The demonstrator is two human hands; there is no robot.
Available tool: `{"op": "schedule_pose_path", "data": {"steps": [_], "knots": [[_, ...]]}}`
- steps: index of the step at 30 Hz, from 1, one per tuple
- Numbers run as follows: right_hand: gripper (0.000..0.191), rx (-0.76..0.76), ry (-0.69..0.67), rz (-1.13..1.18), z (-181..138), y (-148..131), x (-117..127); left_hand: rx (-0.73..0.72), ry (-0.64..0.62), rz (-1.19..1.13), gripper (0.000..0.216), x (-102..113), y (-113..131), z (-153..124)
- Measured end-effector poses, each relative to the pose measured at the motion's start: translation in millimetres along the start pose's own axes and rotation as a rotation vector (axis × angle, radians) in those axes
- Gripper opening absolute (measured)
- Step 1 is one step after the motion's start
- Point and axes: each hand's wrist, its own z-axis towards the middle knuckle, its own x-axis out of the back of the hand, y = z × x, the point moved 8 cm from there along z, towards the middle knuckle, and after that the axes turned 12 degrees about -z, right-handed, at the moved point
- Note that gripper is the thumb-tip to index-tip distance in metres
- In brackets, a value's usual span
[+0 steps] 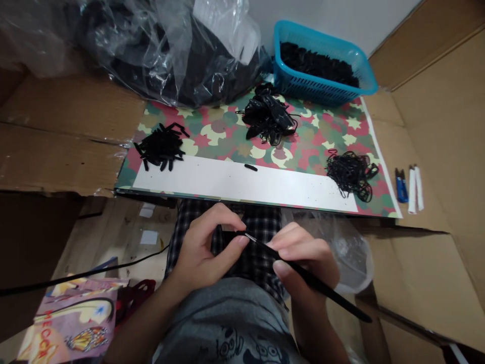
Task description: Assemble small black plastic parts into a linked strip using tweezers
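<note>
My left hand (212, 247) is closed in a pinch, thumb and forefinger holding a small black piece (240, 233); its exact kind is hard to make out. In my right hand (306, 258) is a long slim black tool (333, 293) with a silvery tip, gripped between thumb and fingers. That tip meets the black piece at my left fingertips, above my lap. Beyond my hands, one short black strip (250, 167) lies on a white band (223, 179) of the table. To its left is a heap of similar short strips (162, 146); to its right, a tangle of thin black loops (352, 174).
A pile of flat black parts (269, 116) sits mid-table. Behind are a blue basket (322, 83) of black pieces and a large clear bag (170, 55) with black contents. Blue-handled snippers (401, 186) and white-handled snippers (415, 189) lie right. A plastic-lined bin (356, 263) stands below.
</note>
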Motion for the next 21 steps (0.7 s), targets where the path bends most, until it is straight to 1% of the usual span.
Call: {"op": "schedule_pose_path", "data": {"steps": [8,16,21], "knots": [[0.018,-0.001,-0.019,0.001,0.3,1.9,-2.3,-0.008,0.03,0.002,0.021,4.8,-1.3,-2.3],[0.014,-0.005,-0.029,-0.003,3.3,3.8,-4.5,-0.002,0.043,-0.007,0.022,7.0,-2.1,-2.0],[0.014,-0.098,-0.079,0.062,1.4,15.0,-6.6,0.037,0.047,-0.067,0.017,9.4,-3.7,-0.5]]}}
